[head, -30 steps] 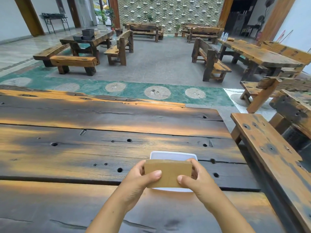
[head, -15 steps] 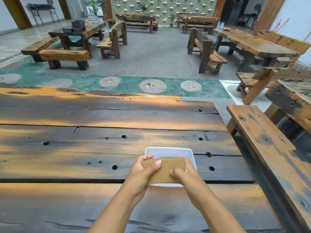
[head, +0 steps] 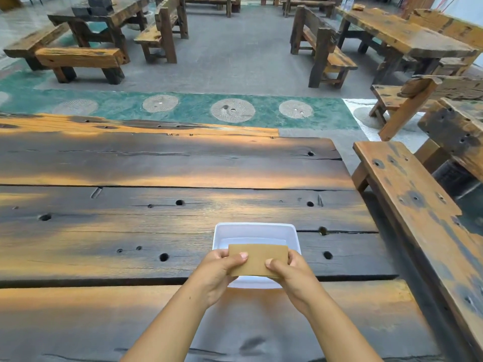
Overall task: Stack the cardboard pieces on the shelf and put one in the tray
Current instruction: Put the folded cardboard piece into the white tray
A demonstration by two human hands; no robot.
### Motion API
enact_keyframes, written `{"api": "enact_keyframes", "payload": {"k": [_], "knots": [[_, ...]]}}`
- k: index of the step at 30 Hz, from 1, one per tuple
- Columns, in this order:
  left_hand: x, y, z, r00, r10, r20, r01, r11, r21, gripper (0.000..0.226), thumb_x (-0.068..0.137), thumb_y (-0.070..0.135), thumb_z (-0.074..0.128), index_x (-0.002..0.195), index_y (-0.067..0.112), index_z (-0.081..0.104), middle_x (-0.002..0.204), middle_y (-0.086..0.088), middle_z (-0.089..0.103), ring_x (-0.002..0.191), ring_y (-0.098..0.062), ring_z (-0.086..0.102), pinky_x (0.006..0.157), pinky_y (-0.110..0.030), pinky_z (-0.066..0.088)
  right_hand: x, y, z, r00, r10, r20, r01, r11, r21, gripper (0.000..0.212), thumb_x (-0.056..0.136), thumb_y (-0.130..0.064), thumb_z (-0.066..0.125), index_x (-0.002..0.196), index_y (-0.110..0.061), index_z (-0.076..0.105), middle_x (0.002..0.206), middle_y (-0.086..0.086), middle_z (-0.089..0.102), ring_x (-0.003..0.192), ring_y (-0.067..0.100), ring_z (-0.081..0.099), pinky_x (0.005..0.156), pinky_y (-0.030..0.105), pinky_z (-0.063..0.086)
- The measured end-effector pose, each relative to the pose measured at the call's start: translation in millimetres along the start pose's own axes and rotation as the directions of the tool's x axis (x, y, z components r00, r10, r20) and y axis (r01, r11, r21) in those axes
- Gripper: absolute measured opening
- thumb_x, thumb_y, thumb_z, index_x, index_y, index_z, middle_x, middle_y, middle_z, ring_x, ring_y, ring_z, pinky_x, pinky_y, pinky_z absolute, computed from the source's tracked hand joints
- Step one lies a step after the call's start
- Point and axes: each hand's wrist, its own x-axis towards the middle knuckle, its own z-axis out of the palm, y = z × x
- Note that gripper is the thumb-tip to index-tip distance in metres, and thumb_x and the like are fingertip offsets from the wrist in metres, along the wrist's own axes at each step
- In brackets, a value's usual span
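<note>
- Flat brown cardboard piece (head: 257,259): clamped between left hand (head: 218,274) and right hand (head: 292,274), poised level for lowering.
- White rectangular plastic tray (head: 254,229): directly beneath, on dark wooden bench (head: 156,218).

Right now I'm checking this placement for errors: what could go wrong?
The cardboard, pinched by the left hand and right hand, sits over the near half of the tray. Released here, it might catch the near rim and tip out. The light-looking tray could also slide if pushed.
</note>
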Motion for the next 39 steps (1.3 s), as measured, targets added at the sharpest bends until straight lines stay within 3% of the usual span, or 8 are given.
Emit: {"api": "enact_keyframes", "payload": {"k": [7, 11, 18, 21, 24, 30, 35, 39], "knots": [[52.8, -7.7, -2.0, 0.994, -0.030, -0.105, 0.051, 0.978, 0.201, 0.023, 0.091, 0.009, 0.067, 0.113, 0.003, 0.067, 0.103, -0.009, 0.070, 0.090, -0.019, 0.067, 0.090, -0.038, 0.054, 56.8, 6.1, -12.5, 0.994, 0.107, 0.027, -0.107, 0.994, 0.002, 0.048, 0.075, -0.007, 0.071, 0.119, 0.001, 0.055, 0.112, 0.019, 0.067, 0.100, 0.030, 0.068, 0.101, 0.045, 0.052], [83.8, -13.3, 0.4, 0.979, -0.029, -0.202, 0.069, 0.979, 0.192, 0.024, 0.091, 0.002, 0.066, 0.114, 0.002, 0.062, 0.094, -0.007, 0.068, 0.087, -0.022, 0.065, 0.092, -0.041, 0.050, 88.7, 11.3, -18.0, 0.982, 0.188, 0.016, -0.188, 0.982, -0.014, 0.041, 0.083, 0.004, 0.069, 0.122, 0.005, 0.056, 0.115, 0.025, 0.065, 0.099, 0.033, 0.067, 0.099, 0.044, 0.054], [130.2, -18.4, -6.8, 0.960, -0.035, -0.279, 0.101, 0.969, 0.227, 0.037, 0.087, -0.001, 0.068, 0.123, -0.004, 0.059, 0.101, -0.018, 0.071, 0.091, -0.031, 0.067, 0.091, -0.042, 0.052, 127.9, 27.4, -17.8, 0.973, 0.207, -0.104, -0.219, 0.969, -0.117, 0.040, 0.081, -0.007, 0.076, 0.118, -0.007, 0.062, 0.115, 0.018, 0.071, 0.100, 0.030, 0.070, 0.096, 0.042, 0.055], [145.2, -19.6, -11.4, 0.953, -0.011, -0.303, 0.093, 0.962, 0.256, 0.035, 0.085, 0.002, 0.072, 0.118, 0.000, 0.063, 0.092, -0.008, 0.073, 0.082, -0.022, 0.070, 0.074, -0.028, 0.055, 142.8, 34.5, -16.0, 0.970, 0.180, -0.161, -0.201, 0.971, -0.132, 0.042, 0.082, -0.010, 0.076, 0.120, -0.004, 0.059, 0.110, 0.012, 0.070, 0.088, 0.016, 0.068, 0.075, 0.025, 0.052], [156.2, -20.8, -15.2, 0.950, -0.013, -0.311, 0.107, 0.952, 0.288, 0.030, 0.086, 0.006, 0.071, 0.116, 0.003, 0.067, 0.090, -0.004, 0.073, 0.078, -0.015, 0.069, 0.065, -0.020, 0.050, 153.6, 40.5, -14.3, 0.966, 0.185, -0.181, -0.214, 0.965, -0.154, 0.043, 0.082, -0.012, 0.076, 0.120, -0.002, 0.057, 0.113, 0.014, 0.070, 0.092, 0.018, 0.068, 0.078, 0.026, 0.052], [167.6, -30.9, -17.0, 0.946, -0.029, -0.323, 0.143, 0.931, 0.335, 0.022, 0.092, 0.010, 0.064, 0.112, 0.001, 0.068, 0.103, -0.012, 0.071, 0.091, -0.023, 0.065, 0.088, -0.036, 0.051, 167.2, 47.7, -10.2, 0.957, 0.183, -0.226, -0.239, 0.936, -0.257, 0.042, 0.080, -0.021, 0.077, 0.115, -0.008, 0.058, 0.110, 0.008, 0.069, 0.100, 0.021, 0.067, 0.093, 0.037, 0.053], [176.7, -28.5, -15.3, 0.938, -0.032, -0.346, 0.180, 0.897, 0.403, 0.015, 0.095, 0.023, 0.061, 0.082, 0.017, 0.065, 0.082, -0.002, 0.066, 0.072, -0.014, 0.058, 0.068, -0.030, 0.046, 174.7, 43.0, -5.5, 0.960, 0.160, -0.228, -0.231, 0.915, -0.331, 0.032, 0.084, -0.025, 0.071, 0.110, -0.009, 0.063, 0.099, 0.001, 0.070, 0.088, 0.014, 0.066, 0.070, 0.027, 0.047], [182.9, -25.1, -15.6, 0.926, -0.052, -0.374, 0.227, 0.869, 0.440, 0.021, 0.093, 0.030, 0.061, 0.085, 0.011, 0.064, 0.083, -0.004, 0.063, 0.080, -0.023, 0.059, 0.083, -0.040, 0.054, 178.8, 38.7, -3.6, 0.959, 0.169, -0.226, -0.244, 0.898, -0.365, 0.035, 0.083, -0.027, 0.068, 0.113, -0.010, 0.062, 0.108, 0.005, 0.070, 0.101, 0.023, 0.066, 0.090, 0.038, 0.052]]}}
